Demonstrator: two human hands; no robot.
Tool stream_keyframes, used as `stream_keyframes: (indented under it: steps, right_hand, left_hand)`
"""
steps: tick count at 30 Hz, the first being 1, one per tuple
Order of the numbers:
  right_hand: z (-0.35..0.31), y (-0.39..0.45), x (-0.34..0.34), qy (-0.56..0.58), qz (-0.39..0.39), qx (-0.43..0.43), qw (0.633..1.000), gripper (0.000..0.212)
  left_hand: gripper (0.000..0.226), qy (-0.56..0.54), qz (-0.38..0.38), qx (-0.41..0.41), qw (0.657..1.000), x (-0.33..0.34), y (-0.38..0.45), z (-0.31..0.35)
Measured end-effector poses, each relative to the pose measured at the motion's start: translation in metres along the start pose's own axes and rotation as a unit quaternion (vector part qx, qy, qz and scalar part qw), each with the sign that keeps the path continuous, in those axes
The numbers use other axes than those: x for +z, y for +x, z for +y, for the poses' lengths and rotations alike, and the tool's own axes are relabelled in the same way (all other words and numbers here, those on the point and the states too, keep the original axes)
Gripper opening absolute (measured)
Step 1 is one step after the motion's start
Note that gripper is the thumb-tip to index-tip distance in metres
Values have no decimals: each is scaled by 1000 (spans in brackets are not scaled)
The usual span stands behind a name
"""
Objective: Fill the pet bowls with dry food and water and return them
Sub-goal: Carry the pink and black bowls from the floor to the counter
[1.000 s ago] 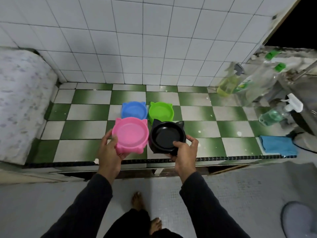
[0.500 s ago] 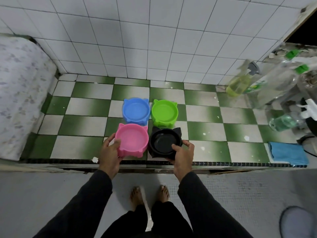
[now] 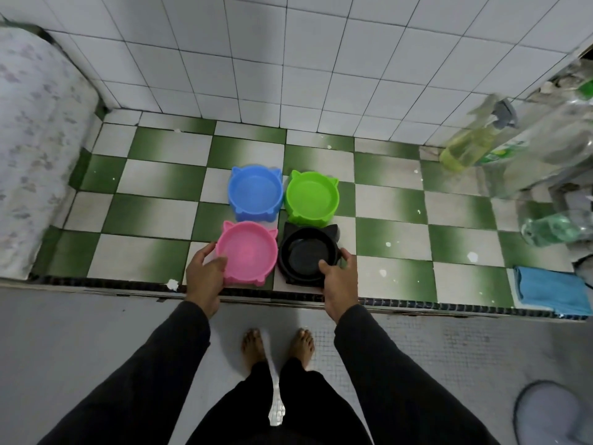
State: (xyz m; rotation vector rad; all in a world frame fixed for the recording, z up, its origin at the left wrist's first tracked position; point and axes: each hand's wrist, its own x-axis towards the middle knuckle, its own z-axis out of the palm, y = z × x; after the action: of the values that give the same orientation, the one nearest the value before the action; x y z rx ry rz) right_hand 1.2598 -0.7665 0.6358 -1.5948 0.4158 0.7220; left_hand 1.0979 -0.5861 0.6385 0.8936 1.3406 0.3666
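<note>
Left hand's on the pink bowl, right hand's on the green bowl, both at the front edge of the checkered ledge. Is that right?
Not quite. The right hand holds the black bowl, not the green bowl, which sits untouched behind it. The head view shows this. The rest stands: the left hand is on the pink bowl, both at the front edge of the checkered ledge.

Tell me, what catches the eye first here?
Four cat-eared bowls in a square on the green-and-white checked ledge: blue bowl and green bowl behind, pink bowl and black bowl in front. The left hand holds the pink one, the right hand the black one.
</note>
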Motion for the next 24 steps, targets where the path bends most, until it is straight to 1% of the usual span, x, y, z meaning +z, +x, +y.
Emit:
stream_keyframes:
  steps: [3,6,9,11,12,14,17,19,24]
  right_hand:
    - [-4,0,0,-70,16,-29,997,59]
    - [-7,0,-1,-125,36,-51,990,49]
    - [-9,3,-2,-202,69,-71,974,30]
    - [-7,7,-3,-247,74,-82,963,20]
    - [-6,10,-4,-267,76,-84,957,21]
    - [-6,13,-6,-302,73,-82,947,30]
    - [-11,14,-10,-320,66,-102,939,42]
    - [-14,14,-12,-324,69,-111,937,43]
    - [-16,19,-12,-369,55,-107,922,37]
  left_hand:
    - [52,68,3,40,997,3,2,3]
    - [52,100,14,57,993,5,5,5]
    - [50,131,30,55,989,6,7,6]
    - [43,156,45,60,985,6,10,5]
    - [39,171,54,64,982,7,11,5]
    - [37,195,70,71,976,6,13,6]
    - [35,224,86,66,969,6,18,6]
    - [32,238,90,67,965,7,18,6]
    - [29,263,93,79,957,7,15,3]
